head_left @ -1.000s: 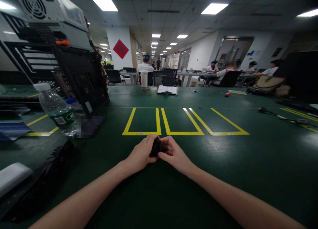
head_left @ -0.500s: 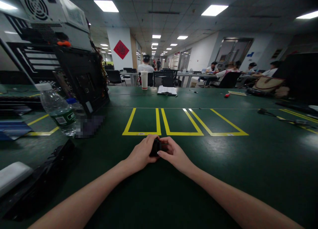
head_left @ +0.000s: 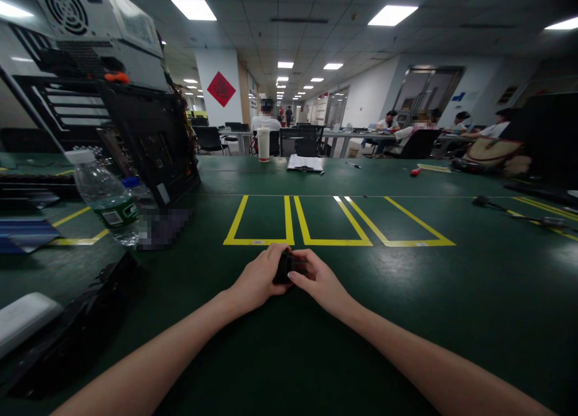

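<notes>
Both hands meet near the middle of the green table, just in front of the yellow tape outlines. Between them is a small black block-like object [head_left: 282, 268]; its exact kind does not show. My left hand [head_left: 258, 274] is closed around its left side, thumb low and fingers over the top. From the right, my right hand [head_left: 318, 280] pinches its edge with thumb and fingertips. The palms hide much of the object.
A computer case [head_left: 153, 133] with a power supply [head_left: 103, 31] stands at the left, beside a water bottle [head_left: 106, 199]. A black part [head_left: 76, 325] lies near left. Farther back are a cup [head_left: 264, 145], a clipboard [head_left: 306, 163] and a cable [head_left: 515, 211]. People sit beyond.
The view has shifted very slightly. Both hands stay on the black object in nearly the same pose.
</notes>
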`<state>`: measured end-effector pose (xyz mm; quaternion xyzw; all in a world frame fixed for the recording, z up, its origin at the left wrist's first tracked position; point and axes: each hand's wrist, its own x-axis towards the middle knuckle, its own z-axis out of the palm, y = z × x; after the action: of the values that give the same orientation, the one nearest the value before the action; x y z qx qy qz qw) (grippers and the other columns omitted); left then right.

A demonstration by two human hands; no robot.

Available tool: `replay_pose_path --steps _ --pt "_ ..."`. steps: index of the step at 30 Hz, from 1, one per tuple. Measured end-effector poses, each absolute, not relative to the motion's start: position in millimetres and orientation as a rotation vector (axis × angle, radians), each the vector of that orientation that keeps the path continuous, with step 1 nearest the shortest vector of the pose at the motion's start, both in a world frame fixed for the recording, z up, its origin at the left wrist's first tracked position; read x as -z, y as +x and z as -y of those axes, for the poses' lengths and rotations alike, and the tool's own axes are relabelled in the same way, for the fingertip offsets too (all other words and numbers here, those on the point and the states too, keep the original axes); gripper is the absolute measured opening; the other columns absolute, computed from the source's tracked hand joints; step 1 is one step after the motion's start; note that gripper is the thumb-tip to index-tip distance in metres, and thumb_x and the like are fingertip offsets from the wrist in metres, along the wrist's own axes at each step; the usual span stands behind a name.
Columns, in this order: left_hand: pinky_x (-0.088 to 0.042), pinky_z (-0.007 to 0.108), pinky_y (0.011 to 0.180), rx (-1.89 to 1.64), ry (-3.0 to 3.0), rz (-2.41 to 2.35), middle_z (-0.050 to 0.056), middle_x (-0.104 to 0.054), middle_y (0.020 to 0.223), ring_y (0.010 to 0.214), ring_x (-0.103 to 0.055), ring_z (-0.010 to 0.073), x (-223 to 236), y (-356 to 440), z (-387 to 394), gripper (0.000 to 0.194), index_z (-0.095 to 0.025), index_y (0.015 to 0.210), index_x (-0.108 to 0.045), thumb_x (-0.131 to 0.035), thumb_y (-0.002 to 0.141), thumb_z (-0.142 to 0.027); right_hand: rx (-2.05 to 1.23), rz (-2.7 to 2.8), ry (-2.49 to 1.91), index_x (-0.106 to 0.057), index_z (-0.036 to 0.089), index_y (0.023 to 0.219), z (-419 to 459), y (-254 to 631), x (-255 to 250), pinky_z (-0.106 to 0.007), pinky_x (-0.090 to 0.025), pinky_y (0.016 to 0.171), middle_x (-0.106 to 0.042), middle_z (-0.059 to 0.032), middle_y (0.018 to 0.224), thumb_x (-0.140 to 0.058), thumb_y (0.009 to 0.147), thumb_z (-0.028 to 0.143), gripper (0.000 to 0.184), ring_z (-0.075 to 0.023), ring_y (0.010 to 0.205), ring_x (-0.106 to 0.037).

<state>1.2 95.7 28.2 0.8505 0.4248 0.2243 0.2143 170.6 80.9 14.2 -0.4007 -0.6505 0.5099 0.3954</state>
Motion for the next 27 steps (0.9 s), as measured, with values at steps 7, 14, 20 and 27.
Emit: replay_pose_path --steps 7,14,20,27 --pt "-0.042 0.041 0.086 -0.627 2.364 -1.174 0.007 -0.044 0.119 0.106 -0.047 0.0252 -27.5 1.1 -96.7 0.057 -0.022 0.117 -0.034 -0.064 0.068 -0.021 -1.296 1.646 -0.955 -0.046 0.024 0.097 -79.0 170.3 -13.2 -0.036 -0.048 0.081 -0.050 -0.0018 0.105 -0.054 0.076 0.020 0.023 -0.0184 0.100 -0.053" --pt "-0.043 0.039 0.086 -0.664 2.386 -1.162 0.007 -0.045 0.118 0.106 -0.048 0.0248 -23.1 0.9 -98.4 0.059 -0.022 0.116 -0.034 -0.065 0.066 -0.020 -1.271 1.620 -1.001 -0.043 0.024 0.108 -83.3 170.0 -12.0 -0.038 -0.043 0.090 -0.050 -0.0034 0.111 -0.055 0.077 0.024 0.033 -0.0184 0.105 -0.050" --pt "-0.042 0.041 0.086 -0.641 2.371 -1.174 0.006 -0.045 0.118 0.106 -0.048 0.0245 -24.9 0.4 -98.1 0.058 -0.024 0.116 -0.034 -0.065 0.067 -0.020 -1.252 1.684 -0.959 -0.047 0.023 0.101 -81.6 170.9 -13.3 -0.039 -0.041 0.092 -0.052 -0.0019 0.108 -0.056 0.074 0.018 0.029 -0.0176 0.105 -0.050" --pt "-0.043 0.040 0.086 -0.650 2.361 -1.170 0.006 -0.045 0.119 0.106 -0.048 0.0244 -24.6 0.9 -99.0 0.057 -0.023 0.116 -0.034 -0.064 0.068 -0.022 -1.272 1.636 -0.981 -0.047 0.023 0.099 -82.1 170.7 -13.9 -0.037 -0.045 0.086 -0.051 -0.0025 0.107 -0.052 0.078 0.025 0.021 -0.0180 0.103 -0.051"
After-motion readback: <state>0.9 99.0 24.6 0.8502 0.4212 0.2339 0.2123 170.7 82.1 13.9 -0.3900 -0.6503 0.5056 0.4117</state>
